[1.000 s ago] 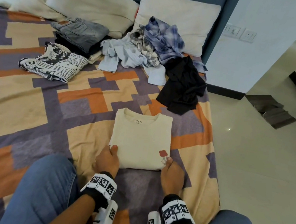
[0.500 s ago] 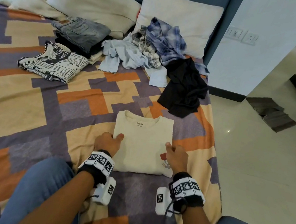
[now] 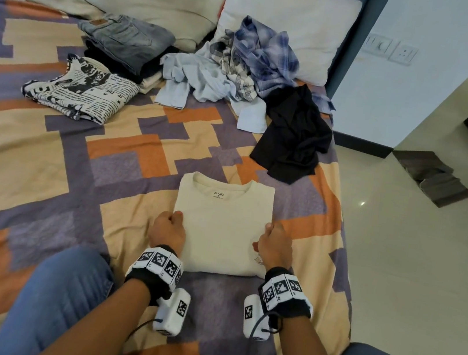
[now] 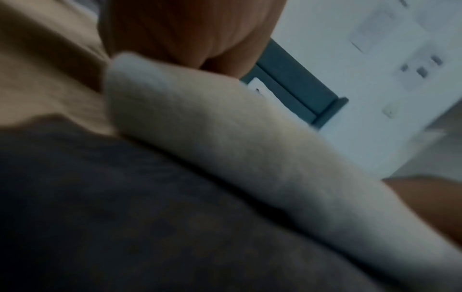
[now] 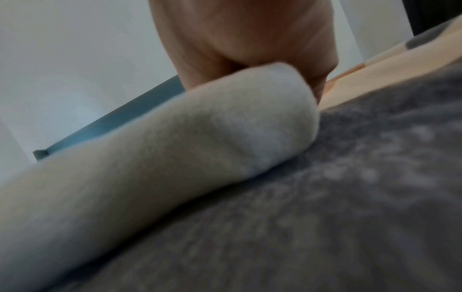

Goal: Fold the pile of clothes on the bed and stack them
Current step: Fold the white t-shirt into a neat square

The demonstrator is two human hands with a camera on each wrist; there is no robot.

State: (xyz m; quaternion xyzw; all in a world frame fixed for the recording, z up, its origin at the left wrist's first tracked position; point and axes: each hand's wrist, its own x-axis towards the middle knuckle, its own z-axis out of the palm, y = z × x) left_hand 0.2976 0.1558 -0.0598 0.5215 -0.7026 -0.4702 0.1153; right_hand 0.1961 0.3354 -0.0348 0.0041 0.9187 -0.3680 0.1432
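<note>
Both hands pinch the side edges of the folded cream T-shirt [image 3: 219,224]: the left hand [image 3: 166,229] clamps the left edge with thumb on top, and the right hand [image 3: 275,247] clamps the right edge likewise. This shirt lies flat on the patterned bedspread [image 3: 47,155], its long axis running away from the person, collar at the far end and folded hem nearest the knees. Only the head view shows the collar label and a small red print by the right wrist. From the left wrist view, curled fingers [image 4: 190,33] appear over the thick rounded fold of the shirt [image 4: 225,142]; from the right wrist view, the fingers [image 5: 240,39] sit over the same cream roll [image 5: 187,142], both blurred. Compared with a second ago, both hands have slid from the near corners farther up the sides. Farther up the bed, left to right, lie a newsprint-pattern shirt [image 3: 84,91], folded jeans [image 3: 125,39], an unfolded heap [image 3: 237,68] and a black garment [image 3: 296,135].
</note>
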